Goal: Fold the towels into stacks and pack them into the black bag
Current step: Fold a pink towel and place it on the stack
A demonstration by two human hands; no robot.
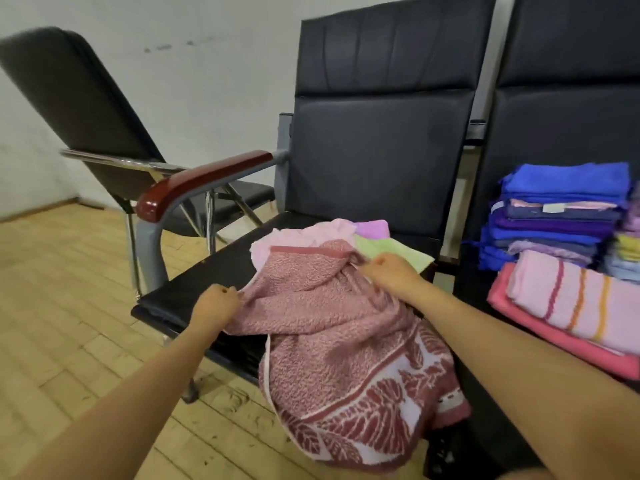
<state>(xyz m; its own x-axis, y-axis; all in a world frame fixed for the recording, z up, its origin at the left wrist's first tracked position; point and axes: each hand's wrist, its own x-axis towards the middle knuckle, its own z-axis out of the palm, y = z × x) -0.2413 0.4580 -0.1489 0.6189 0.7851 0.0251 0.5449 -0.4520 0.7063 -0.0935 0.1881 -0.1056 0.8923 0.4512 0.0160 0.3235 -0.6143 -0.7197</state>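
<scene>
White wall (214, 81), wooden plank floor (69, 289), black padded chairs (377, 133), folding chair (79, 98)

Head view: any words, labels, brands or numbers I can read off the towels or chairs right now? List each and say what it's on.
No readable text anywhere.
Small white tag on a towel in the folded stack: too blurred to read.
Red leaf-pattern towel: decoration only, no words.
Black chair: no brand mark visible.

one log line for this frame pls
step: folding | left hand: grips red towel | right hand: grips it | towel: half off seat | folded stack: next seat
</scene>
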